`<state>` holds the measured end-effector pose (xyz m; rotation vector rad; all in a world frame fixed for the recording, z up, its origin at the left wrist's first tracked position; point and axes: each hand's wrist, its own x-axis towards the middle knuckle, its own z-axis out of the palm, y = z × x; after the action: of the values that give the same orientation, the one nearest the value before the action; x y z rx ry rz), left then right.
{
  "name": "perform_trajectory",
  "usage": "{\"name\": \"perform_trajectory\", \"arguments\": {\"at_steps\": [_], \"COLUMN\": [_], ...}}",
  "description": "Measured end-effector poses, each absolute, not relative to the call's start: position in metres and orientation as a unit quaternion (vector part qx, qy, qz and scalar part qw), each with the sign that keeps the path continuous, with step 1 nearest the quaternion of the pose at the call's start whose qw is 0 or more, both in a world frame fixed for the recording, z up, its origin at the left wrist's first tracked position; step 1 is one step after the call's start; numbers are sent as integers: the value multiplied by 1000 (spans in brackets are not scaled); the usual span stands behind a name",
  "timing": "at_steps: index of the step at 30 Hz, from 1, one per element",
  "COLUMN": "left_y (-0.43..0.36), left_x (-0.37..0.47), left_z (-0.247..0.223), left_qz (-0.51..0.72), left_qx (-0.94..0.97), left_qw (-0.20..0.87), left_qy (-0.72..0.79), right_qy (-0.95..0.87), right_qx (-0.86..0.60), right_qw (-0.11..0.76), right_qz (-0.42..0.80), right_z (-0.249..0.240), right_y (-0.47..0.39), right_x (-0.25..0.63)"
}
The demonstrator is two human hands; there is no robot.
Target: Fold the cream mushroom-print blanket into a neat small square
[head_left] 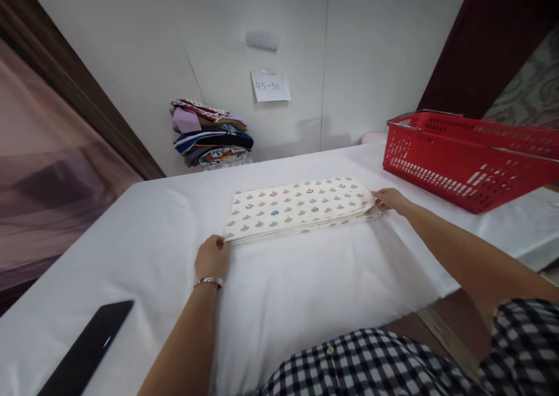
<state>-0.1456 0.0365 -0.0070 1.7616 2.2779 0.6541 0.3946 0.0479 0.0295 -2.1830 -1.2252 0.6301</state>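
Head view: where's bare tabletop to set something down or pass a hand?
Free: the white-covered table between the folded cream patterned cloth and the black flat slab; also the near strip between left hand and right hand. Crowded: right, by the red plastic basket; far edge, by the stack of folded clothes.

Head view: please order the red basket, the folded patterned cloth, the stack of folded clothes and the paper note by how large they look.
1. Red basket
2. Folded patterned cloth
3. Stack of folded clothes, though it lies farther back
4. Paper note
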Motion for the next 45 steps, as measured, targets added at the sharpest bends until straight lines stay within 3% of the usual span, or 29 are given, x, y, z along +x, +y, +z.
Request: {"name": "perform_trajectory", "arguments": {"at_steps": [7, 12, 19, 33, 45], "left_y": [35, 36, 38, 40, 40], "left_x": [-146, -146, -145, -151, -149], "left_z": [-5, -6, -4, -8, -3], "left_qz": [219, 220, 217, 215, 203], "left_qx": [598, 586, 567, 581, 584], "left_qw": [107, 121, 142, 132, 134], "left_qy": [763, 771, 782, 774, 775], "right_qy": [-408, -379, -352, -364, -387], "right_qx": [-837, -801, -798, -823, -810], "right_qw": [194, 272, 298, 232, 278], "right_qz": [308, 375, 387, 369, 343], "right_z": [25, 25, 16, 25, 39], "right_y": [65, 62, 56, 63, 81], "right_x": [390, 395, 398, 400, 390]}}
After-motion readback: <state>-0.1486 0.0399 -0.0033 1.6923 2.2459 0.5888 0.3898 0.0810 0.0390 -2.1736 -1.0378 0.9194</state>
